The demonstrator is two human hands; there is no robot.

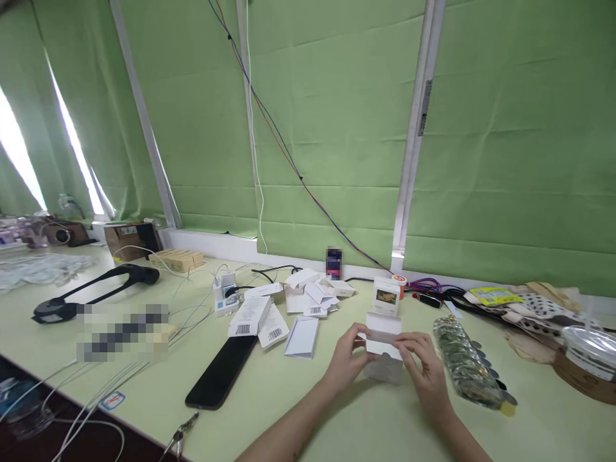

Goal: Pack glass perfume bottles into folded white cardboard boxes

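- Hands at work: the left hand [345, 359] and the right hand [423, 362] share one small white box [383, 370] between them, over the pale table [356, 427].
- Left grip: fingers curled, thumb a little apart from them, holding the box at its left upper edge.
- Right grip: fingers half bent and close together, thumb toward the near face, holding the box at its right upper edge.
- Between the two grips the box stands roughly upright, its lid flap [384, 322] raised on the far side.
- Just beyond the grip stands a second white box [386, 296] with a small picture on its front; an orange-and-white tub [400, 285] is partly hidden behind it.
- Left of the grip, near the left hand, lies a flat folded white carton [302, 338]; farther out are two barcoded white packets [250, 316] [274, 327] and a black phone [222, 373].
- Beyond the left hand is a loose heap of white cartons [312, 290], with an upright phone [333, 262] behind it.
- Just right of the right hand runs a row of clear-wrapped greenish coils [464, 362].
- Farther right of the grip are a spotted cloth [541, 314], a yellow packet [495, 295] and a round clear-lidded container [588, 366].
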